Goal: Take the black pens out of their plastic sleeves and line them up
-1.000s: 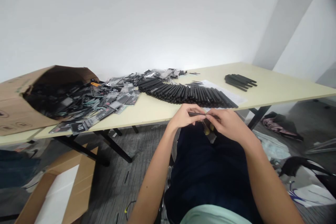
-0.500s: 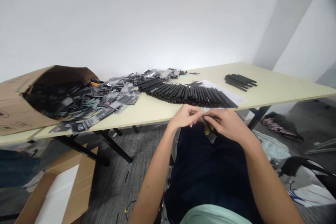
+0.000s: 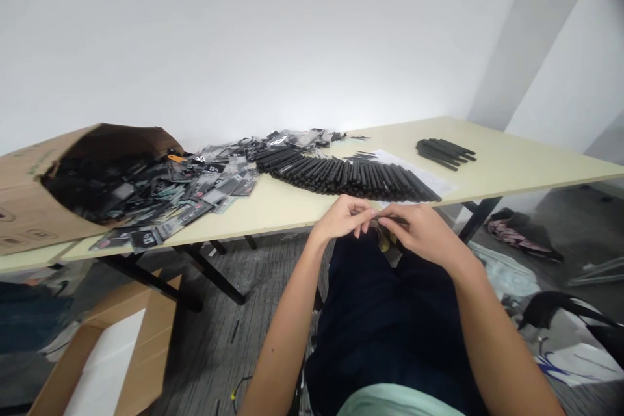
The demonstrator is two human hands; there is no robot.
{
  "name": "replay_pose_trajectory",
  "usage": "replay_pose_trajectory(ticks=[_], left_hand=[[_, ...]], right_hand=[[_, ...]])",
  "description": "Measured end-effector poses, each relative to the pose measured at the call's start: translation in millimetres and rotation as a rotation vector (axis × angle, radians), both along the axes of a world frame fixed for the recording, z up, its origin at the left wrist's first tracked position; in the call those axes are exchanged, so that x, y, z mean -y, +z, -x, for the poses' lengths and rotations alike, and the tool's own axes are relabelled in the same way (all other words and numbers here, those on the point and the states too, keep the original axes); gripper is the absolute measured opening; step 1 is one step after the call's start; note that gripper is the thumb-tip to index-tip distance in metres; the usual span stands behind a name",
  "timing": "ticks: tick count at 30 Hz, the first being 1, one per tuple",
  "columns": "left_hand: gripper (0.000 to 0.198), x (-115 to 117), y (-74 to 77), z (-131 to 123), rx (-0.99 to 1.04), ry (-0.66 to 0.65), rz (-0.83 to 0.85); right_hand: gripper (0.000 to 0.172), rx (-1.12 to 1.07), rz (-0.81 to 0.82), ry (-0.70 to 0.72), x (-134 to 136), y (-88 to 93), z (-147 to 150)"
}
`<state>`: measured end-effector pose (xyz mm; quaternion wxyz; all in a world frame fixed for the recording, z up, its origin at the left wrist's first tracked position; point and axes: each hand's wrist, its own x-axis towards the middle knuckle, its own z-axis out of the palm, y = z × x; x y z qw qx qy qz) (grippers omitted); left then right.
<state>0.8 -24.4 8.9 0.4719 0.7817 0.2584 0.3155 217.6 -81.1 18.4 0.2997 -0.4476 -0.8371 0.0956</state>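
Above my lap, near the table's front edge, my left hand and my right hand meet, fingertips almost touching. Both are closed in a pinch on a thin dark stick, mostly covered by my fingers; its exact kind is too small to tell. Just beyond my hands lies a long curved row of black sticks, packed side by side. Under it and to its right shows a white sheet of paper. A smaller group of black sticks lies farther right on the table.
A tipped cardboard box at the left spills dark flat packets over the pale table. On the floor stand an open cardboard box, lower left, and bags at the right. Black table legs angle down.
My hands keep almost the same place and pinch, with only slight finger movement. The view has shifted very slightly. Things on the table stay put.
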Motion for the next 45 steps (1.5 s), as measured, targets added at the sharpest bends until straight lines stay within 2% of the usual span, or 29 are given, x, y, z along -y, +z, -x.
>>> replay_pose_trajectory(ticks=[7,16,25,39,45], left_hand=[[0.042,-1.6,-3.0,-0.4,0.008,0.014,0.0],[0.042,2.0,1.4,-0.7,0.014,0.036,0.033],[0.041,-0.2,0.8,-0.5,0.029,0.003,0.037],[0.053,-1.9,-3.3,-1.8,-0.072,0.041,0.021],[0.043,1.4,-0.1,-2.8,0.015,0.041,0.041]], right_hand=[[0.026,0.001,0.011,0.002,-0.7,-0.5,-0.4],[0.025,0.012,0.017,-0.011,0.8,1.5,-0.5],[0.022,0.031,0.021,-0.003,-0.3,0.5,-2.7],[0.018,0.069,-0.111,-0.081,-0.4,-3.2,-2.7],[0.019,0.087,-0.109,-0.093,-0.9,-2.7,-4.2]])
